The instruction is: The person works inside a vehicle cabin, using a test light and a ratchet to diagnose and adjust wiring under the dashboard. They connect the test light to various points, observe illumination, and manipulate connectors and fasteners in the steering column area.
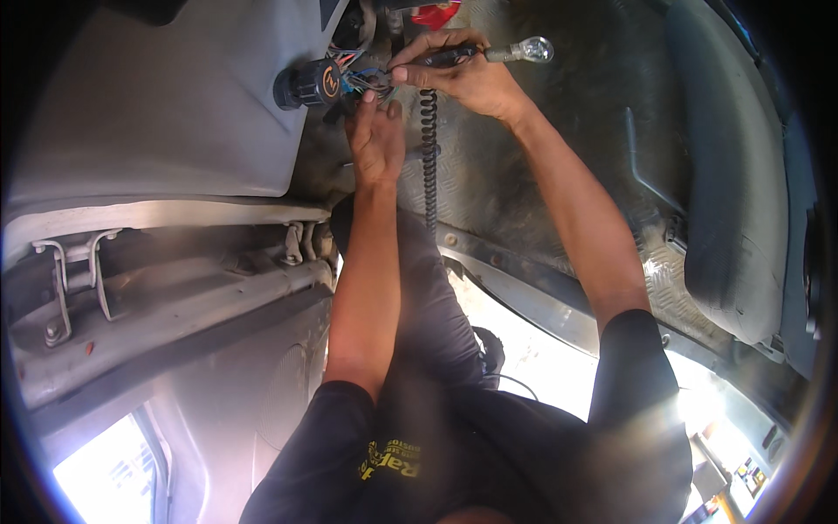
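Observation:
My right hand, at the top middle, is closed round a test light with a dark handle. A clear glass bulb on a metal base sticks out from its right end. The test light's other end is hidden by my fingers, which reach to the wiring. My left hand is raised just below, its fingertips closed on a bundle of thin coloured wires. A grey piece among the wires, between both hands, is too small to make out. A black coiled cord hangs below my right hand.
Left of the wires, a black round knob with an orange mark juts from a grey panel. A grey seat stands at right above a patterned metal floor. The open door with metal brackets lies lower left. Something red shows at the top.

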`<state>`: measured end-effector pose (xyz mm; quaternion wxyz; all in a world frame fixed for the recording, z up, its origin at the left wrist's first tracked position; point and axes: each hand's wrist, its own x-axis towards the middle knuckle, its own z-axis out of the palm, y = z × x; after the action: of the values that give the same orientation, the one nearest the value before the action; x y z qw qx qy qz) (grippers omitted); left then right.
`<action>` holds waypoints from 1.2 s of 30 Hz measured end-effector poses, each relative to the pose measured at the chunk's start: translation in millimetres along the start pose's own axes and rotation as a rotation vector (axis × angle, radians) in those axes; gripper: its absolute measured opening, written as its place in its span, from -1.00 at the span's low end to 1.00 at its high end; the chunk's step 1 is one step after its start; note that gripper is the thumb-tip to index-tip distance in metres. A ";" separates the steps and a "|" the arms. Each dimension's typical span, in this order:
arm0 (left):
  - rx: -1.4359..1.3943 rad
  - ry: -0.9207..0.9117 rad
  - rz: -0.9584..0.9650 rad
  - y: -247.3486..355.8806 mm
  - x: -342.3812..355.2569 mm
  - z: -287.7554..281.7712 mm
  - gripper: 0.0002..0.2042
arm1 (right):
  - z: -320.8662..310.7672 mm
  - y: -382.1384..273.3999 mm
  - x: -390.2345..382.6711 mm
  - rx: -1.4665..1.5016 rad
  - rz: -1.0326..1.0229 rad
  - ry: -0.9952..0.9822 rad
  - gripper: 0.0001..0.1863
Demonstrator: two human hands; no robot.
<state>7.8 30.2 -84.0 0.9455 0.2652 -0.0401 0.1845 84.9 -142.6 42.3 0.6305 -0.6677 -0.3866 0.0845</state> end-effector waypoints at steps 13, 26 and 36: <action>0.005 0.009 0.077 1.8 -1.9 7.5 -0.78 | 0.6 15.3 2.1 0.048 -0.083 -0.005 -0.78; 0.007 0.016 0.097 0.2 -2.5 9.7 -0.76 | 0.5 29.8 -0.1 -0.059 -0.074 0.000 -0.56; 0.142 -0.010 0.159 -1.7 -4.1 14.7 -0.68 | 11.0 -19.8 -2.2 -0.189 -0.029 0.020 -0.86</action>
<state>5.0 20.0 -73.0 0.9065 0.3283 -0.0525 0.2601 68.7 -137.3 57.4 0.5697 -0.7192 -0.3963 0.0318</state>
